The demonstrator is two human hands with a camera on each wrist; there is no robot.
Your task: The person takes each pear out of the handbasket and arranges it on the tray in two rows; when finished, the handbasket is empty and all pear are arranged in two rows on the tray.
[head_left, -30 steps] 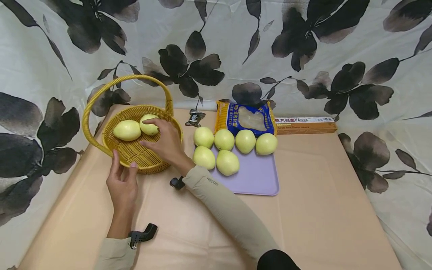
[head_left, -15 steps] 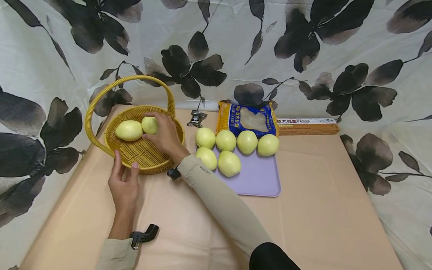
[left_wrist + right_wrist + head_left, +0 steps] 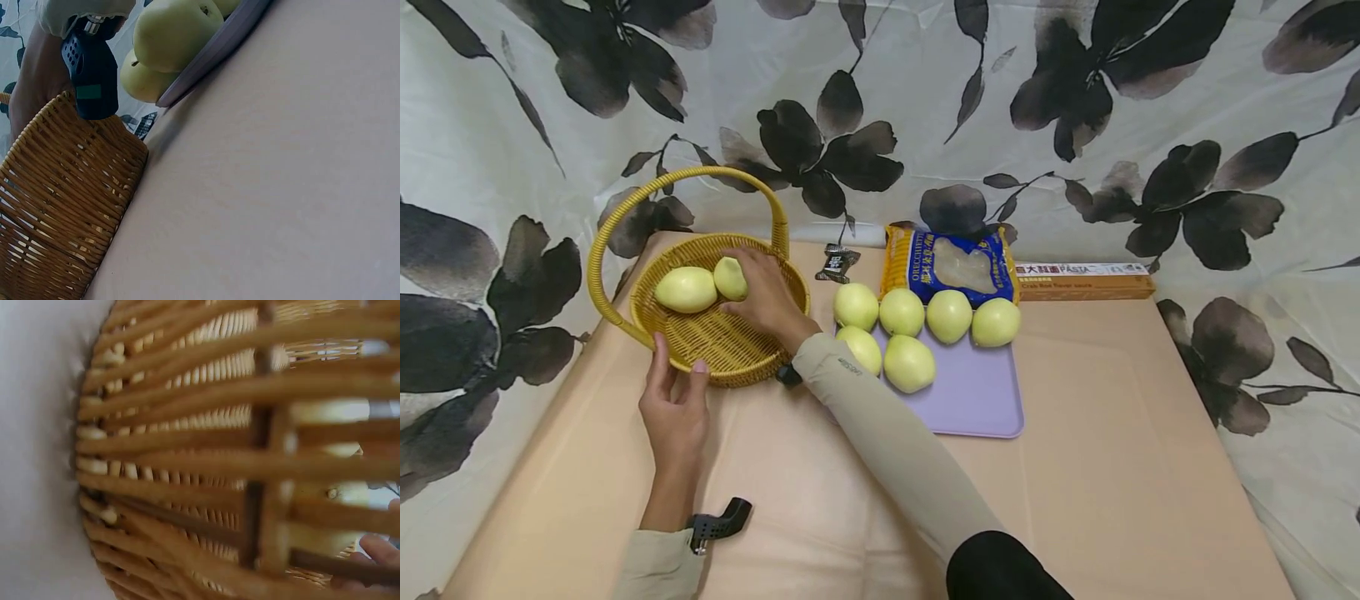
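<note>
In the head view, a yellow wicker basket (image 3: 730, 362) with a tall arched handle stands at the left of the table. Inside lies one yellow-green apple (image 3: 686, 290). Beside it is a second apple (image 3: 730, 279), partly covered by my right hand (image 3: 763, 287), whose fingers curl round it. My left hand (image 3: 675, 417) touches the near-left rim with extended fingertips and raised thumb. The left wrist view shows the basket's woven wall (image 3: 69, 194) close up. Through the weave in the right wrist view, fingertips (image 3: 378, 550) appear near an apple (image 3: 331, 515).
Right of the basket, a purple tray (image 3: 962, 400) bears several yellow-green apples (image 3: 910, 364). Behind it lie a blue and yellow pasta bag (image 3: 958, 262) and a long brown box (image 3: 1082, 282). A small black packet (image 3: 837, 263) sits between basket and tray. A floral cloth (image 3: 925, 167) hangs behind.
My right hand has moved slightly left and closed its fingers round the second apple, covering more of it. My left hand stays at the basket rim.
</note>
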